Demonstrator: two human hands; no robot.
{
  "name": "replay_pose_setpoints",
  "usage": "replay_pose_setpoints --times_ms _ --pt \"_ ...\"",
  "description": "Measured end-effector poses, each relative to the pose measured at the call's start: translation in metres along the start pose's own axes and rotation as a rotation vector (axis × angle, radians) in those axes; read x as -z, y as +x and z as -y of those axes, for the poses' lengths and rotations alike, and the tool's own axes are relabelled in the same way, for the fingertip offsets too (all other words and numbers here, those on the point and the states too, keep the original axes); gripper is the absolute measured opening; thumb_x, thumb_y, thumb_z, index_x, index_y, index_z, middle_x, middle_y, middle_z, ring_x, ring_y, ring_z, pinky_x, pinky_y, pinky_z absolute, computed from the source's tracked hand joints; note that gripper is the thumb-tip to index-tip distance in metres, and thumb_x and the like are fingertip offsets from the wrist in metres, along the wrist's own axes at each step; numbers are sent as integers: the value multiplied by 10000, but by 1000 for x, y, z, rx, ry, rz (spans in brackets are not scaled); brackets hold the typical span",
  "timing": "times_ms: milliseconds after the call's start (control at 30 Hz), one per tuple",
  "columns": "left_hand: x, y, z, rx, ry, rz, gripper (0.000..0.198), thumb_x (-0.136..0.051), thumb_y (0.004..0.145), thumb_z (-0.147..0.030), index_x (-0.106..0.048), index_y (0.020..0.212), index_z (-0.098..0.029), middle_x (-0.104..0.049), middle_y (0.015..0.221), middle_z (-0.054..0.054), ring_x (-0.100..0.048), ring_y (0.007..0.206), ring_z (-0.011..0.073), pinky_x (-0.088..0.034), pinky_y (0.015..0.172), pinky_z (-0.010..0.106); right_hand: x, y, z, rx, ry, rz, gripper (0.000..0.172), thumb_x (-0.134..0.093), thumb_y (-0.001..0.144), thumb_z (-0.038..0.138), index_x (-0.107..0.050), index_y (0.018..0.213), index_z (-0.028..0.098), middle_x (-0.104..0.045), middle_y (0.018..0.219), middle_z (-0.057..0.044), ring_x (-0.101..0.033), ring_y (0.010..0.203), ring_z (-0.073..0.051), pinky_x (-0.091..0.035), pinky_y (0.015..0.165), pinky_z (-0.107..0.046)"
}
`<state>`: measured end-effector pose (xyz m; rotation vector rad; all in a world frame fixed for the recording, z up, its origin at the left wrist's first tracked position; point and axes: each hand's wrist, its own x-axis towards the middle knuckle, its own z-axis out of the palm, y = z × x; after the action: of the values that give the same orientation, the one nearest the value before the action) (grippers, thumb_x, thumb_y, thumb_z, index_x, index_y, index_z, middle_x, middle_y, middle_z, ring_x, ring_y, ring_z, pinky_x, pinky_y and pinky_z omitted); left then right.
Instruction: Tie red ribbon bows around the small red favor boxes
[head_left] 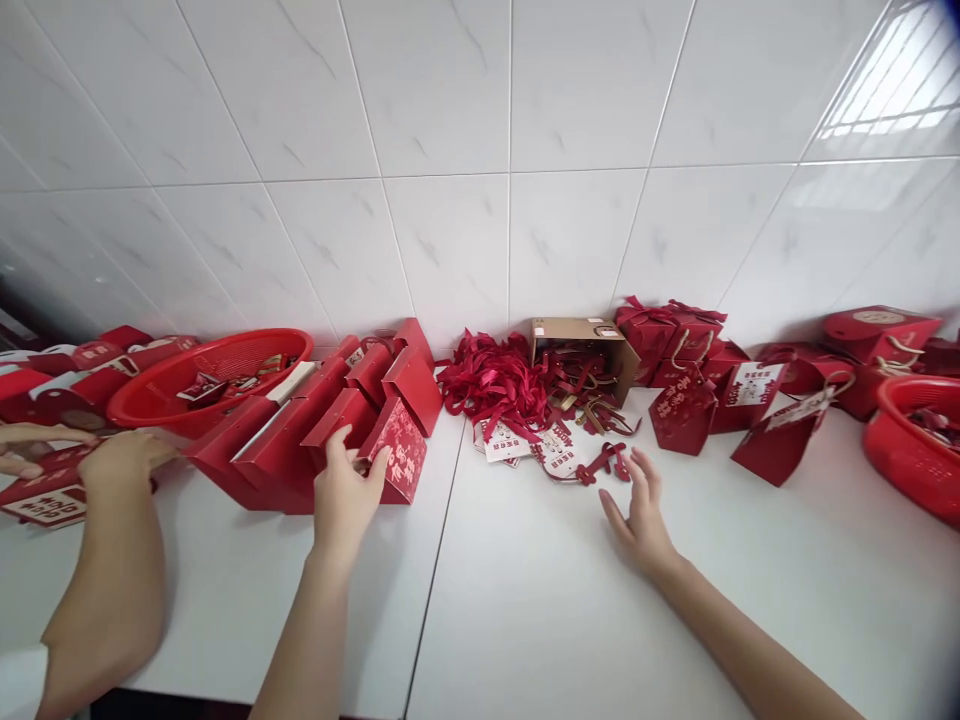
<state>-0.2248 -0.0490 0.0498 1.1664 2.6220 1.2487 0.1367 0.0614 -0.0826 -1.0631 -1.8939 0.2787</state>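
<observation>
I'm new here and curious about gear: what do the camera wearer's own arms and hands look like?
The left hand and right hand are ungloved, with no ring, watch or bracelet visible. The left forearm and right forearm are bare as far as the picture shows them: no sleeve, cable or marking can be seen.

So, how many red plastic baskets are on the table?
2: one basket just left of the open red boxes, the other basket at the right edge, partly cut off.
</observation>
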Motion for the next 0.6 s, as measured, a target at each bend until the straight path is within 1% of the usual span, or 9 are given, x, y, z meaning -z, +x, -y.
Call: replay_pose_setpoints --times_ms 67,133,200,267,300,367,433,500,600 --pt "-7 -17 0 -26 -118 2 707 -690 764 -381 -418 1392 -207 -703 923 80 -690 854 262 -537 857 441 1 -7 17 0 72 18 578 -470 954 302 -222 1476 297 -241 1480 -145 -284 1415 -339 -386 1066 -603" --pt "-16 -43 -3 -75 -282 76 764 -693 775 -394 -360 1444 -234 -716 897 57 -700 843 232 -555 837 401 4 -13 37 4 171 22 575 -500 944 284 -255 1464 294 -273 1466 -150 -301 1403 -347 -408 1040 -611" --pt "-27 -71 -11 -134 -454 249 792 -673 811 -395 -284 1484 -237 -724 850 32 -706 828 205 -576 774 340 8 -16 59 27 322 62 600 -528 937 271 -250 1468 292 -283 1471 -162 -395 1351 -340 -431 1022 -595" --pt "-39 -96 -22 -188 -559 430 794 -660 837 -377 -246 1501 -238 -724 817 14 -703 808 188 -583 705 290 13 -14 79 64 509 136 661 -546 935 273 -192 1492 308 -290 1489 -168 -508 1270 -310 -447 1018 -563" --pt "-44 -106 -27 -211 -593 498 786 -654 848 -363 -239 1504 -241 -725 815 8 -699 802 180 -582 694 279 15 -11 88 78 590 169 688 -552 936 276 -162 1502 320 -328 1477 -166 -556 1221 -289 -468 1004 -539" --pt "-53 -119 -35 -250 -648 570 760 -643 866 -333 -239 1505 -248 -726 821 1 -689 799 168 -579 721 279 18 -7 99 68 682 187 686 -567 936 281 -177 1498 338 -500 1353 -136 -621 1123 -250 -528 932 -470" --pt "-59 -125 -38 -284 -685 593 742 -637 879 -311 -240 1504 -259 -717 821 -9 -679 799 157 -568 781 292 19 -4 102 -3 720 169 618 -596 928 281 -278 1454 344 -656 1093 -70 -674 967 -208 -572 818 -381" --pt "-61 -127 -36 -307 -710 602 748 -633 888 -292 -218 1510 -275 -699 801 -25 -672 800 150 -551 829 303 20 -5 101 -103 767 154 481 -638 907 290 -433 1340 333 -705 883 -13 -698 830 -180 -577 728 -312" --pt "-62 -126 -31 -326 -709 619 704 -612 907 -265 -235 1501 -299 -678 822 -22 -666 840 147 -528 877 315 18 -9 100 -196 820 156 177 -687 873 315 -623 1034 279 -738 830 -11 -710 774 -164 -567 695 -267"
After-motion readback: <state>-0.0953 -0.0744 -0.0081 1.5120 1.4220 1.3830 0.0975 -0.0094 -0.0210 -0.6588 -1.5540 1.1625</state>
